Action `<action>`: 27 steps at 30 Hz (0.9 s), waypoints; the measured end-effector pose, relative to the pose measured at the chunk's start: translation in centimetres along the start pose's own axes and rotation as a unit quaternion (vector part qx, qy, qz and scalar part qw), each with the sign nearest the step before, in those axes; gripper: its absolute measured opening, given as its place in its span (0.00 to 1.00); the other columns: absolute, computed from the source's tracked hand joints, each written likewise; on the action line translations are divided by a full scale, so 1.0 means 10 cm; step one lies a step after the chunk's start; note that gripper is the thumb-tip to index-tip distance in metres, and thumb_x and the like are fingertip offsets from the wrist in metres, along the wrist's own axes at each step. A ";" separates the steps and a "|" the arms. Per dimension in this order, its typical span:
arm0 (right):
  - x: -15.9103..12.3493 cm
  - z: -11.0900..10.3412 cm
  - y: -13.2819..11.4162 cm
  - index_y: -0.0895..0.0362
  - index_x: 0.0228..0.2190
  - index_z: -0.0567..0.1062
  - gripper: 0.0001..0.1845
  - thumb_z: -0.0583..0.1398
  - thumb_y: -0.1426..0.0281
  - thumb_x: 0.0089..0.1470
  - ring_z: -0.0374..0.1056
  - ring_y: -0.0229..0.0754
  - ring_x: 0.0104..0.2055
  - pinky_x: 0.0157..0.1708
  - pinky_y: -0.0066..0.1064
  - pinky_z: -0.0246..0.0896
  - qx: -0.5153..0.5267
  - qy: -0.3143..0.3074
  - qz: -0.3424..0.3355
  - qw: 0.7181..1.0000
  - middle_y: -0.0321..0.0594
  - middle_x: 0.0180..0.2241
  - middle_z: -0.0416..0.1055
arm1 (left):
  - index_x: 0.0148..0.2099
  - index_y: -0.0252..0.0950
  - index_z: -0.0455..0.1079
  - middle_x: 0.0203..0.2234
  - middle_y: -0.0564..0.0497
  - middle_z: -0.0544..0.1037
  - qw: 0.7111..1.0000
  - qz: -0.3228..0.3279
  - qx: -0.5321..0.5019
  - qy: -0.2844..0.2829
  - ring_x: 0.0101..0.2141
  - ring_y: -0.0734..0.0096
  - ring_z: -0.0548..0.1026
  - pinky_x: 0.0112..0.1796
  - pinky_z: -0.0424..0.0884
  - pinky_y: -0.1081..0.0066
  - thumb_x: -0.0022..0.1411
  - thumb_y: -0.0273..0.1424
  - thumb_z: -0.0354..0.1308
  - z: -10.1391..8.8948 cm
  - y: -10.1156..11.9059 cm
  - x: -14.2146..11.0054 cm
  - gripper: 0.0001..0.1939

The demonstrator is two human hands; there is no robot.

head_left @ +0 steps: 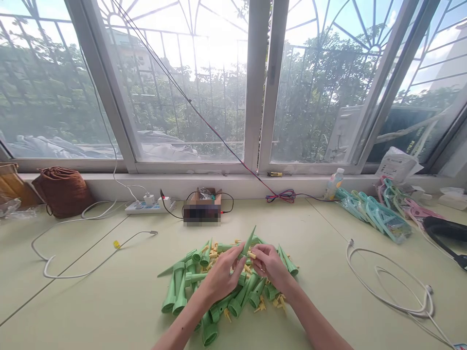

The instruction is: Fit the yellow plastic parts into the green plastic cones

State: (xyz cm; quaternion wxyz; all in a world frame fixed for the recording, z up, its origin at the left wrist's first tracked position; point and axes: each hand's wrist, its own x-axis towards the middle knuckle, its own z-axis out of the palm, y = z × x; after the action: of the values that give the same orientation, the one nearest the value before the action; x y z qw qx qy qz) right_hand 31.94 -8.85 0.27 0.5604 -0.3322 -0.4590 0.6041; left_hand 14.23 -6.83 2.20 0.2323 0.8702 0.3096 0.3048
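Observation:
My left hand (226, 272) is closed round a green plastic spike (249, 241), its pointed tip slanting up and to the right. Between the fingertips of my right hand (270, 265) is a small yellow plastic valve (251, 254), held close against the spike's side. Whether the two parts touch, I cannot tell. Below and around both hands spreads a heap of similar green spikes (178, 289) with hollow, wide ends. Small yellow valves (260, 305) lie scattered among them, several at the heap's front edge. My hands cover the middle of the heap.
Behind the heap are a small box (202, 214) with wires and a white power strip (150, 206). White cables (386, 296) lie on the table (109, 311) at both sides. A brown bag (62, 192) stands back left, a bottle (333, 184) and bagged teal items (375, 214) back right.

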 end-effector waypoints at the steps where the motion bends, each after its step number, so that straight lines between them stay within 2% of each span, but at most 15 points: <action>1: 0.00 0.00 0.00 0.58 0.20 0.68 0.19 0.63 0.58 0.54 0.48 0.28 0.12 0.12 0.25 0.38 -0.016 0.000 -0.005 1.000 0.26 0.14 0.54 | 0.64 0.40 0.59 0.46 0.44 0.76 1.000 0.002 -0.002 -0.002 0.40 0.64 0.75 0.44 0.72 0.65 0.71 0.35 0.44 -0.01 0.02 0.00 0.22; 6: -0.01 0.01 0.00 0.57 0.18 0.66 0.21 0.62 0.58 0.54 0.50 0.29 0.12 0.12 0.25 0.40 -0.070 -0.004 -0.022 0.997 0.27 0.13 0.54 | 0.58 0.39 0.66 0.39 0.47 0.78 1.000 0.010 -0.007 -0.004 0.35 0.66 0.75 0.38 0.71 0.68 0.71 0.36 0.44 -0.04 0.07 0.02 0.19; 12: 0.01 0.01 0.04 0.57 0.17 0.66 0.21 0.62 0.58 0.54 0.50 0.30 0.11 0.12 0.25 0.39 -0.068 0.000 -0.023 0.997 0.27 0.13 0.53 | 0.53 0.38 0.70 0.38 0.47 0.79 1.000 0.021 -0.004 0.020 0.35 0.66 0.76 0.40 0.71 0.68 0.72 0.35 0.41 -0.02 0.05 0.03 0.19; 20: 0.02 0.00 0.06 0.57 0.18 0.67 0.21 0.62 0.57 0.53 0.51 0.30 0.11 0.12 0.26 0.39 -0.071 0.010 -0.023 0.997 0.27 0.13 0.54 | 0.56 0.38 0.68 0.42 0.45 0.79 1.000 0.021 -0.009 0.016 0.38 0.64 0.76 0.41 0.72 0.67 0.72 0.34 0.42 -0.01 0.06 0.02 0.19; 27: 0.01 0.01 0.06 0.56 0.17 0.65 0.21 0.63 0.57 0.52 0.50 0.30 0.11 0.11 0.26 0.37 -0.059 0.015 -0.015 0.998 0.27 0.13 0.53 | 0.60 0.40 0.64 0.45 0.45 0.78 0.999 0.021 0.010 0.036 0.38 0.63 0.77 0.40 0.73 0.67 0.71 0.34 0.45 0.01 0.00 0.01 0.19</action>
State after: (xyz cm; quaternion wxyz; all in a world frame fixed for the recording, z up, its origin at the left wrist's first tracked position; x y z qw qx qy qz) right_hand 31.58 -8.72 -0.21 0.5557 -0.3673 -0.4901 0.5623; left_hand 14.36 -6.77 2.12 0.2057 0.8674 0.3023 0.3374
